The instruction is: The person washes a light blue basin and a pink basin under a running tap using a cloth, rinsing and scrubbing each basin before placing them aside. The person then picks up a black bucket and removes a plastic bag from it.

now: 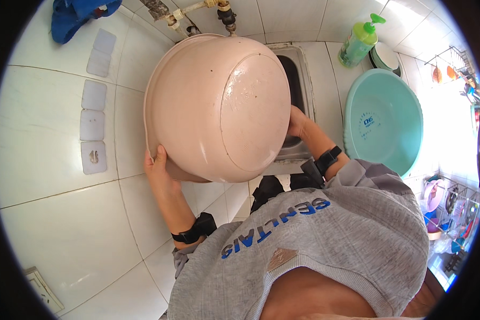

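A large pink plastic basin is tipped on its side over the metal sink, its wet underside facing right and its mouth turned toward the tiled wall on the left. My left hand grips the basin's rim at the lower left, thumb on the outer face. On the other side, my right hand reaches behind the basin's base, above the sink bowl; its fingers are hidden, so its hold cannot be made out. The inside of the basin is out of sight.
A turquoise plastic basin stands right of the sink. Behind it are a green pump bottle and stacked bowls. Pipes with a valve run along the back wall. A blue cloth hangs at upper left; wire racks line the right.
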### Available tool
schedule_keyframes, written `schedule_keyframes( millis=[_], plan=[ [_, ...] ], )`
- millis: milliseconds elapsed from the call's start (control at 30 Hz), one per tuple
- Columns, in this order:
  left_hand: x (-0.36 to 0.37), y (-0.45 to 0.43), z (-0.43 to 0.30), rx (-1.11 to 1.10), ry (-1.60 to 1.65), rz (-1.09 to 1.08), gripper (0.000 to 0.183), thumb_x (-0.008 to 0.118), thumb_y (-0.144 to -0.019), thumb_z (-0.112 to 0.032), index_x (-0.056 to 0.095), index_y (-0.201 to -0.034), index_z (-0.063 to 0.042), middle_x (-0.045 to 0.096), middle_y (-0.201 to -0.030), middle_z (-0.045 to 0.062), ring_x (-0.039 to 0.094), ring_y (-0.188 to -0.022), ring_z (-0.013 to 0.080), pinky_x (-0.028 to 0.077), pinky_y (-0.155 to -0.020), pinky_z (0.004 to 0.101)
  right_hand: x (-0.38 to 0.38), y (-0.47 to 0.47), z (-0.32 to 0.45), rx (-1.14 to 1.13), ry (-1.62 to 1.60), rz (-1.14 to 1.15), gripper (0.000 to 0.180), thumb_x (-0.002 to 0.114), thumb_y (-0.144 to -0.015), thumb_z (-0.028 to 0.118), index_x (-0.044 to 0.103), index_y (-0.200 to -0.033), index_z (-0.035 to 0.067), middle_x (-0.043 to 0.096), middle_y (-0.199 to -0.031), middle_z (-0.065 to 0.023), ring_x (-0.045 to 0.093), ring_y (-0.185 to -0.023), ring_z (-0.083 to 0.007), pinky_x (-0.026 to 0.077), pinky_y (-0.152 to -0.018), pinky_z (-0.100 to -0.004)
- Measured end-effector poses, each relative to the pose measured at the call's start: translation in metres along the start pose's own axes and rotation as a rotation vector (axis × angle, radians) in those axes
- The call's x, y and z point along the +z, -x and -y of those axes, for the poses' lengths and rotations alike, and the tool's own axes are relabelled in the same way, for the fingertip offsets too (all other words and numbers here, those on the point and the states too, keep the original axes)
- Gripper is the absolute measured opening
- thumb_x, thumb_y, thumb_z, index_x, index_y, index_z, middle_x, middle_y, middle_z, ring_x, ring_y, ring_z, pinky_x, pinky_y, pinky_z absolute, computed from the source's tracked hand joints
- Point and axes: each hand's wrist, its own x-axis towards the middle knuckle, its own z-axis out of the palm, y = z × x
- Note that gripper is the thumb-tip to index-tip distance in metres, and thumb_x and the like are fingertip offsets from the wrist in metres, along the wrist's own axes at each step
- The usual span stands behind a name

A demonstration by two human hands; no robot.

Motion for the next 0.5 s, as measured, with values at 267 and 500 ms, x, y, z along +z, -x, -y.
schedule_keyframes(
  millis=[267, 500],
  plan=[
    [-0.047, 0.042, 0.034, 0.083, 0.12, -0.022, 0.053, 0.06, -0.094, -0.018, 0.04, -0.139, 0.001, 0.057, -0.127, 0.014, 0.058, -0.112, 0.0249, 0.05, -0.093, 0.0409, -0.006, 0.011, 0.017, -0.006, 0.077, -0.271, 0.033, 0.049, -0.096, 0.03, 0.06, -0.119, 0.008, 0.064, -0.117, -0.0089, 0.061, -0.109, -0.025, 0.047, -0.096, -0.0487],
    [-0.067, 0.072, 0.025, -0.021, 0.135, -0.136, 0.051, 0.057, -0.095, -0.016, 0.039, -0.139, 0.0, 0.056, -0.127, 0.015, 0.058, -0.112, 0.0277, 0.051, -0.093, 0.0428, 0.037, -0.046, 0.06, -0.195, 0.029, -0.149, 0.042, 0.057, -0.092, 0.041, 0.058, -0.12, 0.01, 0.062, -0.113, -0.0068, 0.058, -0.104, -0.0248, 0.047, -0.087, -0.0515]
  ],
)
